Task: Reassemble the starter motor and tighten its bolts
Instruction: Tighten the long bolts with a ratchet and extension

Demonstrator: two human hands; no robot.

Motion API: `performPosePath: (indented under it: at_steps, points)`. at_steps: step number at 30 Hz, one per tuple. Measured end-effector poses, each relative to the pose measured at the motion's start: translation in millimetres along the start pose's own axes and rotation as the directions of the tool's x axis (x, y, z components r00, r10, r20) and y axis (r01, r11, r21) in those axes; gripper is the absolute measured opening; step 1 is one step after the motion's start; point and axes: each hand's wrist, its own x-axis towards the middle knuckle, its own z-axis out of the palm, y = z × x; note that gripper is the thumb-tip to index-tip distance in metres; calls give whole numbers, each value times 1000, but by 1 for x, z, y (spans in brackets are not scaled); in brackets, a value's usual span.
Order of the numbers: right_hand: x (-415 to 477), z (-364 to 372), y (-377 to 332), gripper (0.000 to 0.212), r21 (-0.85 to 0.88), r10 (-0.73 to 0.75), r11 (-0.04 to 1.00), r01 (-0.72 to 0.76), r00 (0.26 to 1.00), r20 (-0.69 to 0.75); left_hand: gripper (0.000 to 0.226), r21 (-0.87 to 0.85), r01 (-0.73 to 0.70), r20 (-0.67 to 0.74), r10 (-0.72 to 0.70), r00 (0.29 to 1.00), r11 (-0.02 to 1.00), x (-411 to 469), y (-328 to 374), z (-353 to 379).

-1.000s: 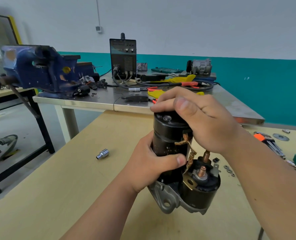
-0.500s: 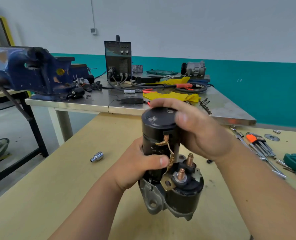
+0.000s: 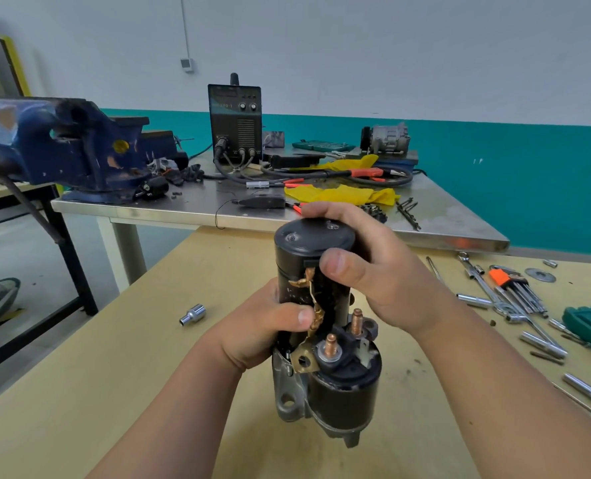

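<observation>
Black cylindrical starter motor (image 3: 335,302) gripped upright in both hands.
Right hand (image 3: 384,281) had slid off the cap (image 3: 316,236), fingers (image 3: 325,210) curled round its side; left hand (image 3: 263,326) stayed wrapped mid-body.

The left hand (image 3: 252,330) and right hand (image 3: 387,285) are bare, as are the left forearm (image 3: 169,420) and right forearm (image 3: 515,392); the thumbnails (image 3: 335,264) are short and rounded.

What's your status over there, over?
Both hands on: left hand grips starter motor mid-body, right hand grips its top end. Motor upright. Nothing in the way.
</observation>
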Motion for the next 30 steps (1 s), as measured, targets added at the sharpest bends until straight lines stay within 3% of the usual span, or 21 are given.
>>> performPosePath:
  at_steps: [3, 5, 8, 12, 15, 17, 20, 28, 30]
  points:
    - [12, -1, -12, 57, -214, 64, 975, -66, 998, -16, 77, 33, -10, -16, 11, 1000, 999, 1, -1, -2]
    - [20, 1, -16, 56, -268, 83, 960, -85, 996, -20, 80, 48, -14, -29, 15, 999, 999, 2, -2, -4]
    - [22, 8, -11, 57, -193, 50, 980, -55, 998, -27, 79, 19, -16, -41, 17, 999, 1000, 0, -4, -7]
    - [21, 10, -1, 55, -54, 52, 997, -55, 997, -60, 58, 19, -58, -33, 58, 998, 998, 2, -6, -7]
    - [24, 9, -2, 60, -87, 97, 991, -102, 993, -62, 45, -5, -65, -76, 64, 995, 998, 2, -7, -5]
    - [25, 11, -4, 59, -144, 112, 983, -117, 993, -38, 41, -28, -87, -41, 85, 996, 996, 0, -8, -8]
    - [24, 18, 0, 58, -96, 97, 990, -100, 995, -32, 39, -47, -106, 16, 107, 994, 993, -3, -9, -13]
    - [16, 9, -7, 54, -200, 113, 973, -119, 993, -39, 51, -32, -104, -11, 104, 995, 994, 0, -7, -6]
    - [16, 7, -4, 52, -91, 117, 989, -116, 993, 13, 68, -60, -71, -22, 70, 997, 996, 4, -8, -4]
